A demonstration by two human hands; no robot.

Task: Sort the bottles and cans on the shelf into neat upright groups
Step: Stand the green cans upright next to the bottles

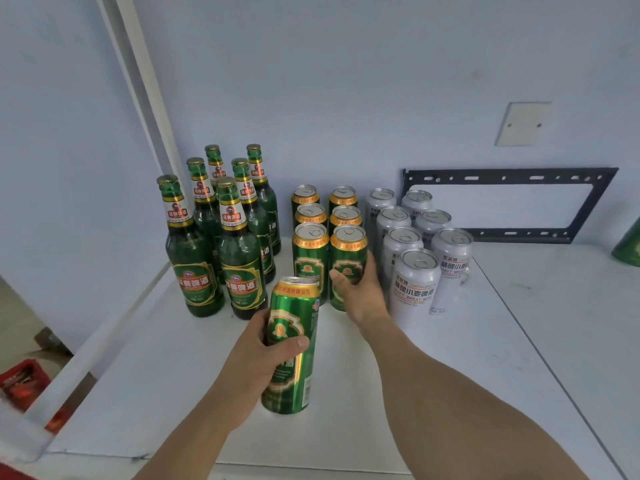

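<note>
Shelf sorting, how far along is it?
Mostly done: green bottles, green cans and white cans stand upright in groups. The left hand holds one more green can; the right hand grips the front-right can. That can still needs placing.

green object (628, 249) cut off right

The near part of the shelf (173, 393) is left open. Farther back, passage is blocked by green bottles (221, 244), green cans (310, 251) and white cans (415, 271), separated by narrow gaps.
</note>
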